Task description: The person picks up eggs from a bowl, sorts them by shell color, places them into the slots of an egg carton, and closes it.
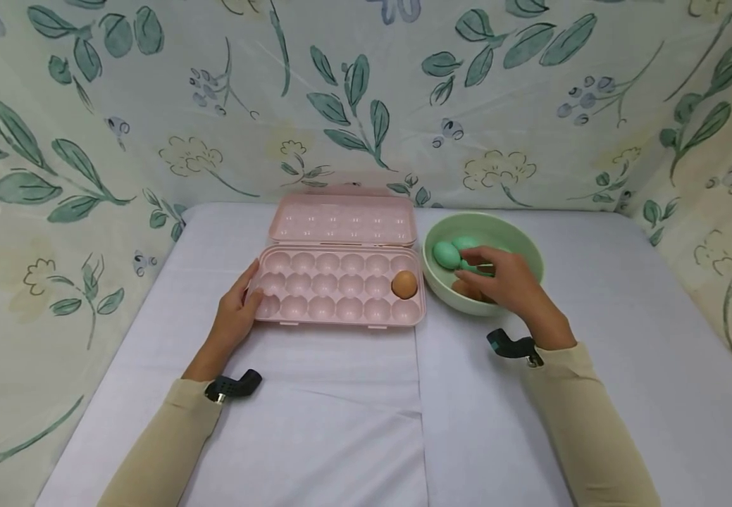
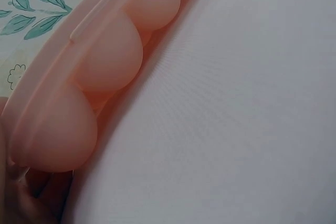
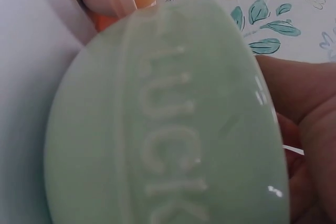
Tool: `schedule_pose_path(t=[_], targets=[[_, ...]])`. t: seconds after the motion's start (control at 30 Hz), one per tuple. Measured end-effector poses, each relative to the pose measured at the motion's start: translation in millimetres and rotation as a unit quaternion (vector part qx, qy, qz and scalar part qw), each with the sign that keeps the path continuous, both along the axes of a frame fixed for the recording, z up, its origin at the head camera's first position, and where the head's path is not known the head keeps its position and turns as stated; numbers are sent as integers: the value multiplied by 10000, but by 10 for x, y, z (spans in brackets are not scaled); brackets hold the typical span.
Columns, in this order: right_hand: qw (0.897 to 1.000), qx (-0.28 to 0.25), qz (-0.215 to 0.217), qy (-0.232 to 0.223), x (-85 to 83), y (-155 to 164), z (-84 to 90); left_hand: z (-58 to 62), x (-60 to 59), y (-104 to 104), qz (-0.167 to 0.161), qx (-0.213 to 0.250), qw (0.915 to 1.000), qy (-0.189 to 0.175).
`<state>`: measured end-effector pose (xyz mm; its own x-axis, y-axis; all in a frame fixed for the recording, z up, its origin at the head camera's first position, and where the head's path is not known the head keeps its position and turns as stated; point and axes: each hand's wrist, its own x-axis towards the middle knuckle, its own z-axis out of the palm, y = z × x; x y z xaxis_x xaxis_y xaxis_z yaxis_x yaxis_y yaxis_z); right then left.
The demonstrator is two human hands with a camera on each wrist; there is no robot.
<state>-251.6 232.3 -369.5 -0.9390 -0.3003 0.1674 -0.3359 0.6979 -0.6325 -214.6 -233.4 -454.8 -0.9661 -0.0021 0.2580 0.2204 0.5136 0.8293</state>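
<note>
A pink egg tray point(image 1: 325, 321) lies with its lid point(image 1: 343, 218) folded back behind it. One brown egg point(image 1: 404, 284) sits in a cup of its rightmost column. My left hand point(image 1: 234, 310) grips the tray's left edge, thumb at the rim; in the left wrist view, fingers reach below the edge. To the right stands a light green bowl point(image 1: 520, 236) holding green eggs point(image 1: 447, 255) and brown ones point(image 1: 465, 290). Inside it, my right hand point(image 1: 499, 278) is over the eggs, thumb and forefinger apart, a green egg near the fingertips. The bowl's wall hides most of that hand in the right wrist view.
A white cloth point(image 1: 340, 422) with creases covers the table. Behind and at both sides hangs a leaf-patterned curtain point(image 1: 232, 141), close to the back of the lid and bowl. Each wrist wears a small black camera point(image 1: 234, 385). Raised letters mark the bowl's outside.
</note>
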Motion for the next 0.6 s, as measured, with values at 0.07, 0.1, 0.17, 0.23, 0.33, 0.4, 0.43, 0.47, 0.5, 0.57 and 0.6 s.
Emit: schedule_pose_path(t=[0.07,0.1,0.17,0.23,0.33,0.4,0.43,0.47,0.5,0.57,0.6], targets=[[9999,15,-14,-126,1,24,-11,-2,-9,-4,-10,9,10000,-1],[9998,38,-21,-180,2,36,-16,-3,-16,-5,-17,15,10000,-7],[9996,84,-44,-263,5,62,-21,-4,-28,-3,-40,29,10000,8],[9995,145,-34,-274,5,81,-27,-4,-37,1,-49,37,10000,-10],[9994,242,37,-232,3,90,-45,1,-33,5,-22,35,10000,-72],[9993,286,73,-227,4,87,-58,3,-25,5,10,33,9999,-126],[9993,286,80,-230,4,84,-63,3,-21,4,19,42,9999,-150],[9993,290,82,-243,4,81,-68,1,-18,2,21,41,9998,-169],[9992,286,71,-255,4,77,-71,-2,-17,0,25,42,9998,-174],[9992,305,79,-260,1,68,-74,-8,-15,-5,41,32,9998,-182],[9991,315,80,-268,-4,64,-76,-13,-17,-9,51,23,9998,-182]])
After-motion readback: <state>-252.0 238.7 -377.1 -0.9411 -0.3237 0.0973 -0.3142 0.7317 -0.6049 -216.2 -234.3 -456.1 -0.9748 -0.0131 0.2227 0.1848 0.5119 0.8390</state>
